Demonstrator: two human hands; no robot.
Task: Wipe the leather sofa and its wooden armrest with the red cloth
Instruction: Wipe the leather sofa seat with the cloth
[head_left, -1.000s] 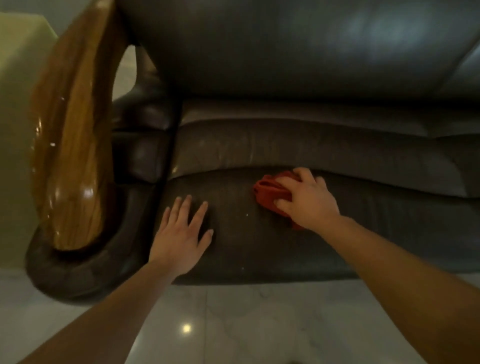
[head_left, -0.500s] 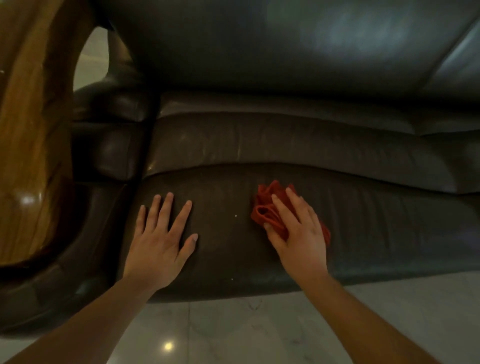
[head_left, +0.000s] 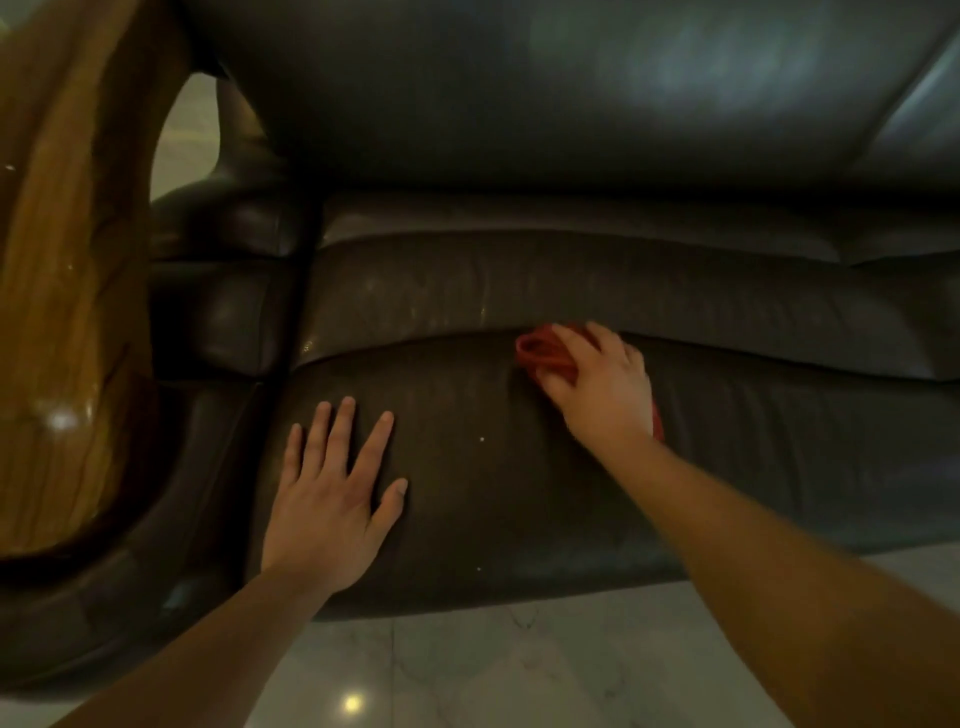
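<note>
The dark leather sofa (head_left: 519, 493) fills the view, its front seat cushion right below me. My right hand (head_left: 602, 387) presses the crumpled red cloth (head_left: 540, 351) onto the cushion near the seam with the rear cushion; most of the cloth is hidden under the hand. My left hand (head_left: 332, 493) lies flat on the cushion's left part, fingers spread, holding nothing. The glossy wooden armrest (head_left: 57, 312) rises at the far left, apart from both hands.
A padded leather arm panel (head_left: 223, 312) sits between the seat and the wooden armrest. The tall leather backrest (head_left: 571, 104) stands behind the seat. Pale marble floor (head_left: 493, 670) runs along the sofa's front edge, with a light reflection on it.
My right hand has pushed the red cloth away from me, from mid-cushion up to the seam. The left hand stays flat in the same place.
</note>
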